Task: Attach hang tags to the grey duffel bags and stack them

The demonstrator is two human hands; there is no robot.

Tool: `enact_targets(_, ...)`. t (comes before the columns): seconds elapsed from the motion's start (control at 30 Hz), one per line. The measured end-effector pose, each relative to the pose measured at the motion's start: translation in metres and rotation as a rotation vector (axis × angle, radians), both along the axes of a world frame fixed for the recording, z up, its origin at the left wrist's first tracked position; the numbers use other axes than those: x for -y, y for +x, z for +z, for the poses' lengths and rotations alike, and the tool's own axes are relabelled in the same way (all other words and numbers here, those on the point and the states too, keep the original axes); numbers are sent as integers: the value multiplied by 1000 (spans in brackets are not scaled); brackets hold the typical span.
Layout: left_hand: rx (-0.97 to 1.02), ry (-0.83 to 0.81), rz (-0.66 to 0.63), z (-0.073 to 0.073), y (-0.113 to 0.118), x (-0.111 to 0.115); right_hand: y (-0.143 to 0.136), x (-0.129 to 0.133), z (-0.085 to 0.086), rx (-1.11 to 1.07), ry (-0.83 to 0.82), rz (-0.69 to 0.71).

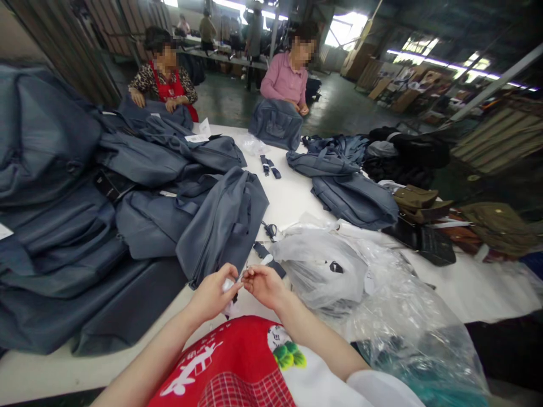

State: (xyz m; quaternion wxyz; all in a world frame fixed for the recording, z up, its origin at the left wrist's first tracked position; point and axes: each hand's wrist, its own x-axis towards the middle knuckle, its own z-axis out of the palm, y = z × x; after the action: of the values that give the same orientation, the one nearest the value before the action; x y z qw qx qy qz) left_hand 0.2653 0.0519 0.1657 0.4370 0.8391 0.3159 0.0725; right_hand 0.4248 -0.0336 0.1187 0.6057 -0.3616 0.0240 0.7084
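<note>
Close together above the red apron, both hands meet at the table's near edge. My left hand (217, 289) is closed round a small crumpled white piece (228, 285). My right hand (263, 285) has its fingers pinched beside it; what they hold is too small to make out. Just beyond the hands lies a dark strap (270, 260) on the white table (283, 198). A blue-grey bag (224, 220) lies on its side beyond my left hand. Clear plastic bags (322, 265) are heaped to the right of my right hand.
Many blue-grey bags (148, 152) are piled on the left. More bags (356, 198) lie at the right, beside olive and black bags (416, 198). Small straps (270, 166) lie mid-table. Two people stand across the table, one with a blue-grey bag (275, 121).
</note>
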Motion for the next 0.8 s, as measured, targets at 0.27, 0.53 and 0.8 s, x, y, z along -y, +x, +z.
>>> enact_targets(0.27,-48,-74,-37,-9,4,0,27,-23,-12,-188,152,29)
enact_targets(0.53,-47,-176,129,-8,10,-9,17,-57,-28,-254,146,68)
enact_targets(0.8,61,-182,367,-9,41,-30,28,-91,-61,-113,31,143)
